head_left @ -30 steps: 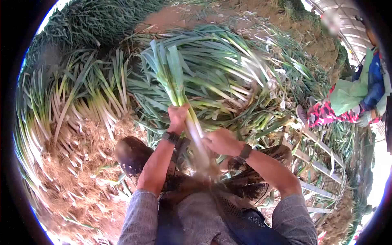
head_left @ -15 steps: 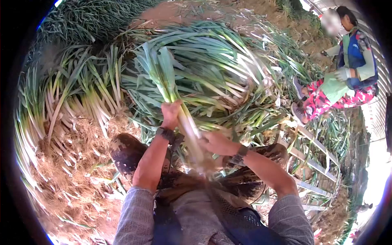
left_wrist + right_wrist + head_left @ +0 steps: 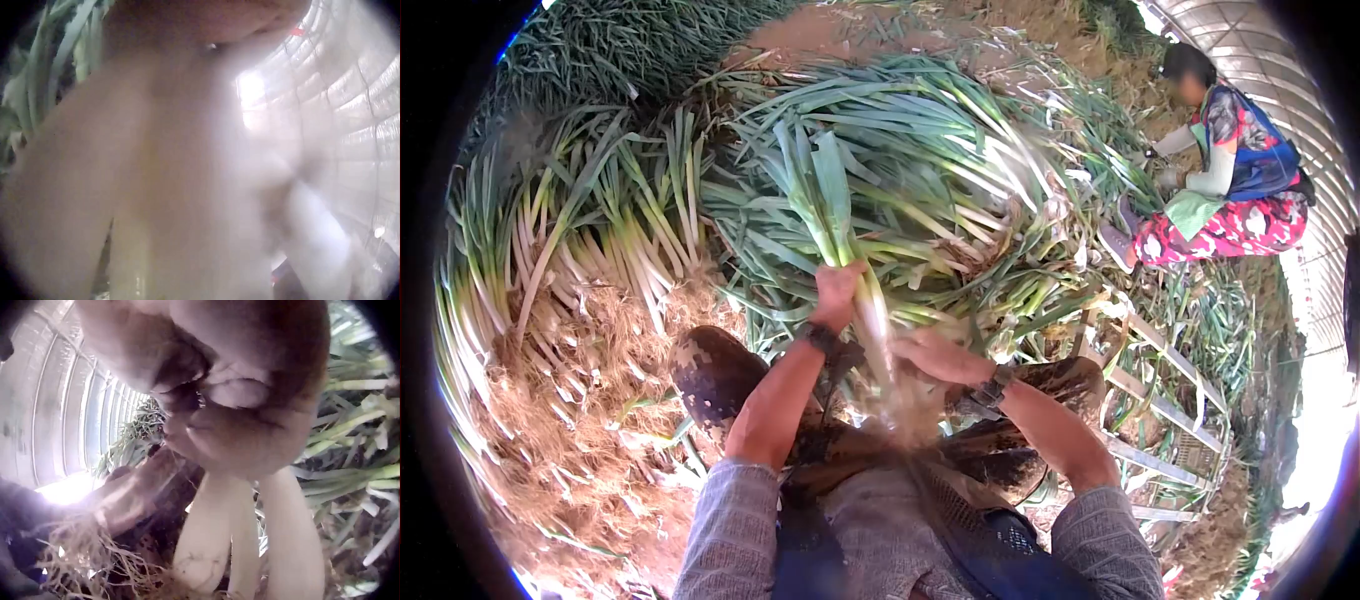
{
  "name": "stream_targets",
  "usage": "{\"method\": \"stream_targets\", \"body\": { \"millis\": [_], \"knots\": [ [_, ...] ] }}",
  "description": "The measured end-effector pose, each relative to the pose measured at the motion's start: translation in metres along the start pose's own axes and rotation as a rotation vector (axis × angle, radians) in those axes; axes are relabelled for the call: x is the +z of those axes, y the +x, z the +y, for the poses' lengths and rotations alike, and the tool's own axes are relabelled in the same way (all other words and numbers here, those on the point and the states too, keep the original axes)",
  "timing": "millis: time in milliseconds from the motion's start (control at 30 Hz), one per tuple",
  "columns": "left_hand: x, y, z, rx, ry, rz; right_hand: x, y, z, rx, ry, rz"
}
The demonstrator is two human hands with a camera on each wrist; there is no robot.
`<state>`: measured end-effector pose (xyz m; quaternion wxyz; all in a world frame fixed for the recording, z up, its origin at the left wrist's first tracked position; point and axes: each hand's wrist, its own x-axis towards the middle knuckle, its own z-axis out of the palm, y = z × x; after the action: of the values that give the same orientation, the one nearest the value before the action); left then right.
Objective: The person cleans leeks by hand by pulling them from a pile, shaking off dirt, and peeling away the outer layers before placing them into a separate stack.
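Note:
My left hand (image 3: 837, 295) grips a bunch of leeks (image 3: 818, 205) around the upper shafts, green leaves fanning forward and the white root ends slanting back toward my lap. Lower on the bunch, my right hand (image 3: 945, 355) is at the white shafts. In the right wrist view the fingers of that hand (image 3: 250, 425) are curled, with thumb and fingertips against the tops of several pale shafts (image 3: 290, 537). Tangled roots (image 3: 106, 559) show below. Motion blurs the root end in the head view. The left wrist view is mostly a blurred close-up.
Loose leeks (image 3: 920, 120) lie heaped ahead. At left, rows of leeks (image 3: 540, 220) lie with their bushy roots (image 3: 590, 400) toward me. A metal frame (image 3: 1165, 400) stands at right. Beyond it another person (image 3: 1230, 160) squats, bending over leeks.
My left hand keeps its grip on the leeks, while the right hand stays by the white shafts, shifting slightly. The other person has come fully into view and bent down toward the leeks.

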<state>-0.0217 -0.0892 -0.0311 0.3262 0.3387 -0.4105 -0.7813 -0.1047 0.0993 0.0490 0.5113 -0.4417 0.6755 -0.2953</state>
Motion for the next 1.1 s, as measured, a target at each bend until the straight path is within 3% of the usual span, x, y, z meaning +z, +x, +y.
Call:
{"method": "stream_targets", "body": {
  "millis": [67,167,233,367,467,567,633,700,767,833,900,933,967,1000,1033,1100],
  "knots": [
    [0.003,-0.002,-0.005,0.046,0.101,0.061,0.002,0.005,0.004,0.067,-0.058,-0.04],
    [0.001,0.0,-0.017,0.092,0.229,0.144,0.006,0.002,-0.012,-0.035,-0.268,0.083],
    [-0.009,0.004,-0.024,0.212,0.385,0.041,0.009,0.003,-0.019,-0.173,-0.679,0.192],
    [0.0,-0.013,-0.006,0.135,0.168,0.111,0.013,0.011,-0.009,-0.182,-0.75,0.154],
    [0.001,-0.011,-0.004,0.132,0.17,0.079,0.009,0.012,-0.01,-0.041,-0.783,0.033],
    [-0.006,0.002,-0.009,0.086,0.146,0.12,0.012,0.004,0.003,-0.214,-0.596,-0.014],
    [-0.025,0.032,-0.041,0.145,0.241,0.305,0.011,-0.033,-0.034,0.021,-0.39,-0.263],
    [-0.028,0.025,-0.023,0.149,0.181,0.277,0.021,-0.071,-0.013,-0.176,-0.259,-0.32],
    [-0.031,0.025,-0.018,0.15,0.123,0.239,0.004,-0.119,-0.043,-0.236,-0.342,-0.477],
    [-0.036,0.032,-0.02,0.081,0.097,0.279,-0.019,-0.143,-0.018,-0.132,-0.482,-0.578],
    [-0.054,0.049,-0.052,0.106,0.153,0.256,-0.042,-0.157,0.001,-0.084,-0.635,-0.119],
    [-0.072,0.068,-0.085,0.324,0.291,0.165,-0.052,-0.148,-0.005,-0.018,-0.822,0.044],
    [-0.078,0.081,-0.1,0.552,0.422,0.079,-0.062,-0.134,0.009,0.025,-0.772,0.1],
    [-0.053,0.054,-0.065,0.351,0.55,0.13,-0.065,-0.118,0.0,0.305,-0.44,0.143],
    [-0.044,0.042,-0.056,0.357,0.557,0.133,-0.053,-0.103,-0.007,0.296,-0.437,0.142],
    [-0.033,0.028,-0.042,0.327,0.483,-0.057,-0.03,-0.072,-0.02,-0.029,-0.293,0.303]
  ]
}}
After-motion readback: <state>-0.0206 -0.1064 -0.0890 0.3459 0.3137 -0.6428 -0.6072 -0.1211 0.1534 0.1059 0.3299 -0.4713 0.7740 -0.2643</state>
